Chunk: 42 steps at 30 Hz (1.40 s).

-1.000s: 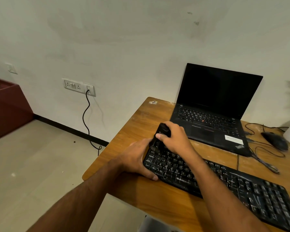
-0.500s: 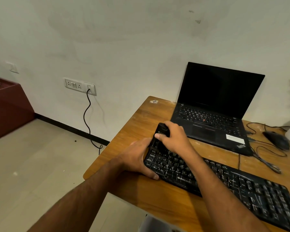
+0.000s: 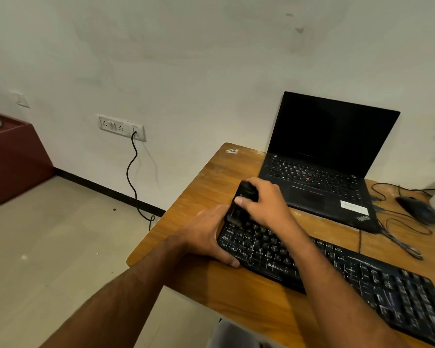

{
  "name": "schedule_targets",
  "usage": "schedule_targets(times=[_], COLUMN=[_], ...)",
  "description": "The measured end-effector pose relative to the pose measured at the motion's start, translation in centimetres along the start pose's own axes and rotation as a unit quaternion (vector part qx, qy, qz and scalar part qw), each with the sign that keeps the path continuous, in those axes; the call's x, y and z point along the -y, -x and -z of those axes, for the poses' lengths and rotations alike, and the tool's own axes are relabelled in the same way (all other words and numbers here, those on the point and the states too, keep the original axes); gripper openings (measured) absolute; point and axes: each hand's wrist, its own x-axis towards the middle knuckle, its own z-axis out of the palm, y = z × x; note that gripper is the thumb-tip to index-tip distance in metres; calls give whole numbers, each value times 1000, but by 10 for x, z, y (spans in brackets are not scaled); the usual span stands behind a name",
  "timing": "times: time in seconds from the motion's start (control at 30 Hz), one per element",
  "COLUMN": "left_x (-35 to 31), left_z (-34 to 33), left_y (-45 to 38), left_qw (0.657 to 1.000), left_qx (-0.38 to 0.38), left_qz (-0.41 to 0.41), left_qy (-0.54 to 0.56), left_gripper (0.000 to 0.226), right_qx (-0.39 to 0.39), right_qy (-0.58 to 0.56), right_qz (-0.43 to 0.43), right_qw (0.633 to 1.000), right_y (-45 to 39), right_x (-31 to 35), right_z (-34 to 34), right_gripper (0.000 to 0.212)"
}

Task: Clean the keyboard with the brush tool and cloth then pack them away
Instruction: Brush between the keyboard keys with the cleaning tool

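Black full-size plastic keyboard (image 3: 337, 267) overhangs nothing, but left hand (image 3: 206, 237) clasps only its end; right hand (image 3: 264, 204) clenches the black brush tool (image 3: 244, 197), and hard scrubbing could skid it across the wooden surface (image 3: 211, 177).

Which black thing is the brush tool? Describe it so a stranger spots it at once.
Start at the wooden desk and find the long black keyboard in front of the laptop. At the keyboard's left end, the right hand grips the brush tool. Unlike its flat black neighbours, it is a small chunky block held against the keys.
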Motion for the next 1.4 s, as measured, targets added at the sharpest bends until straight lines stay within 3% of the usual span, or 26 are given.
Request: schedule_targets(times=[0.17, 0.3, 0.4, 0.5, 0.63, 0.83, 1.0, 1.13, 1.27, 1.4], left_x=[-1, -1, 0, 0, -2, -3, -4, -3, -5, -8], left_z=[1, 1, 0, 0, 1, 1, 2, 2, 3, 4], left_y=[0, 1, 0, -1, 2, 2, 2, 3, 3, 4], left_qw=[1000, 1000, 1000, 1000, 1000, 1000, 999, 1000, 1000, 1000], left_qx=[4, 3, 4, 2, 2, 4, -6, -5, -7, -10], left_qz=[4, 6, 12, 23, 12, 21, 28, 14, 8, 9], left_qy=[1, 0, 5, 10, 15, 10, 23, 16, 14, 10], left_gripper=[118, 122, 117, 116, 123, 120, 114, 118, 110, 114], right_qx=[57, 12, 34, 38, 0, 30, 52, -21, 49, -9], right_qy=[60, 57, 57, 13, -83, 56, -29, -17, -22, -12], right_qz=[-9, -4, 17, 31, -11, 5, -2, 1, 1, 4], right_qw=[997, 998, 998, 999, 996, 998, 998, 1000, 999, 1000], right_y=[4, 4, 11, 9, 15, 12, 16, 21, 18, 21], right_x=[1, 3, 8, 9, -5, 3, 8, 0, 4, 3], right_z=[-1, 1, -8, -6, -2, -1, -5, -6, -2, -5], right_gripper=[30, 28, 26, 21, 13, 29, 17, 16, 19, 16])
